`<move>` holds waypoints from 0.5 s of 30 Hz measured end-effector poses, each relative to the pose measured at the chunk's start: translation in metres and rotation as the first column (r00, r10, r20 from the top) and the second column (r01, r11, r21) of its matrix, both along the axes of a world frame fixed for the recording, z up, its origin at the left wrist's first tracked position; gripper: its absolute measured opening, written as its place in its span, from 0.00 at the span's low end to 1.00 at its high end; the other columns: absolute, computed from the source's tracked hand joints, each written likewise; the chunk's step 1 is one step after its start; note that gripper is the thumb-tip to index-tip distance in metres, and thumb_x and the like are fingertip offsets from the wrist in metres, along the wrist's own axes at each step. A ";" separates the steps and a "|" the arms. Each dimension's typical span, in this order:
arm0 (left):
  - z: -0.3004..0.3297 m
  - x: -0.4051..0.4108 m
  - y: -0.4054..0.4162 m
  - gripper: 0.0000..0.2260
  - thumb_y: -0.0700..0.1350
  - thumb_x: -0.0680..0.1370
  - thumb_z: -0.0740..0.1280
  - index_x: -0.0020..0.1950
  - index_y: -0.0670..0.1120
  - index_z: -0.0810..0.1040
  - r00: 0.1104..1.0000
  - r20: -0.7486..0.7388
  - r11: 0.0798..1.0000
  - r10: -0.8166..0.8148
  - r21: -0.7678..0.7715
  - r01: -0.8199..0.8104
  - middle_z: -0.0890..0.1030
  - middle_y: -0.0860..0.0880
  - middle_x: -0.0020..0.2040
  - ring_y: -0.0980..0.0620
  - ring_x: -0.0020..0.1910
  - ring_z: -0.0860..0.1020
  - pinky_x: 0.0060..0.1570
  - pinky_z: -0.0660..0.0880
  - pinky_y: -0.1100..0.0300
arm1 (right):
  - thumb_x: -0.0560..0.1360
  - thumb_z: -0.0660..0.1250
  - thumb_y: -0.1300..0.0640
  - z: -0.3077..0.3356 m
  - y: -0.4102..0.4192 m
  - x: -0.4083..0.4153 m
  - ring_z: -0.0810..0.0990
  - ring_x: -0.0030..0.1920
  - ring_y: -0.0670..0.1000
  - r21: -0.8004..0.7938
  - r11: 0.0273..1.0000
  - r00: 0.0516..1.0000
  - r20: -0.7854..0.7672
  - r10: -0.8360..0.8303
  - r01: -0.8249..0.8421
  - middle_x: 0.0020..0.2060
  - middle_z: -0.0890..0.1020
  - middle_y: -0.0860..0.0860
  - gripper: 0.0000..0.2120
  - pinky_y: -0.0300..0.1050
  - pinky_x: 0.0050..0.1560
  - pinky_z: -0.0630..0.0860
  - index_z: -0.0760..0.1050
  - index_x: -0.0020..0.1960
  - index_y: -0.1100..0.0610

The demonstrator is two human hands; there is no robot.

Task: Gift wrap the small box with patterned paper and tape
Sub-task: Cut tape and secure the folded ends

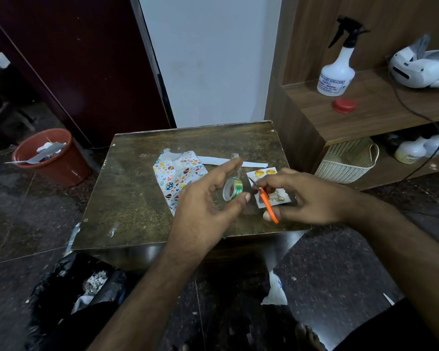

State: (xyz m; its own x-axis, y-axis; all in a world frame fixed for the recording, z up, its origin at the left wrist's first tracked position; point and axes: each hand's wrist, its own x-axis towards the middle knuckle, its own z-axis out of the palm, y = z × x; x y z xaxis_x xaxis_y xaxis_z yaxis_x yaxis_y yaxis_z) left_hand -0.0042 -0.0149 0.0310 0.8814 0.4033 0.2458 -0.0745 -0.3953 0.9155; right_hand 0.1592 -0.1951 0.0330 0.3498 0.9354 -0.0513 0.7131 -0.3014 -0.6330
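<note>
The small box, covered in white paper with colourful egg and heart patterns, lies on the dark wooden table. My left hand holds a roll of clear tape with a green core just right of the box, a strip of tape pulled up to my index fingertip. My right hand grips small orange-handled scissors, their blades pointing at the tape. Under the scissors lies a small printed card.
A white paper strip lies behind the box. A red bin stands on the floor at left, a black rubbish bag near the table's front. At right, a wooden shelf holds a spray bottle, red lid and cream basket.
</note>
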 end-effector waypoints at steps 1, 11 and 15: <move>0.000 0.000 0.000 0.27 0.36 0.74 0.78 0.72 0.49 0.78 1.000 0.003 1.000 0.004 -0.007 -0.004 0.83 0.62 0.61 0.66 0.61 0.80 0.63 0.73 0.70 | 0.75 0.75 0.46 0.001 0.000 -0.001 0.73 0.57 0.38 0.002 1.000 1.000 0.003 0.000 0.000 0.50 0.77 0.42 0.20 0.27 0.54 0.68 0.77 0.64 0.49; -0.001 0.004 -0.004 0.27 0.37 0.74 0.78 0.72 0.48 0.77 1.000 0.030 0.997 -0.001 -0.073 0.003 0.82 0.55 0.66 0.64 0.66 0.78 0.67 0.75 0.61 | 0.78 0.71 0.47 -0.014 0.019 -0.004 0.83 0.45 0.47 0.028 0.951 0.947 0.083 -0.309 0.308 0.43 0.83 0.44 0.21 0.56 0.47 0.81 0.65 0.66 0.43; -0.001 0.008 -0.009 0.27 0.35 0.74 0.77 0.71 0.47 0.77 1.000 0.027 0.996 -0.004 -0.085 0.007 0.82 0.55 0.65 0.64 0.65 0.79 0.65 0.73 0.69 | 0.76 0.72 0.43 -0.015 0.035 -0.015 0.82 0.48 0.52 -0.017 0.918 0.880 0.292 -0.374 0.396 0.46 0.83 0.45 0.20 0.45 0.40 0.71 0.69 0.63 0.44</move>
State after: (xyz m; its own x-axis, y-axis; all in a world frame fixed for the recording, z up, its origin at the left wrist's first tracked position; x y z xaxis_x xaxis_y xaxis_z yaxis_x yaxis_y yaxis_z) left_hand 0.0042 -0.0237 0.0298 0.8773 0.4190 0.2343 -0.1013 -0.3155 0.9435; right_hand 0.1441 -0.1602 0.0178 0.6918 0.7211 0.0370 0.6738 -0.6263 -0.3921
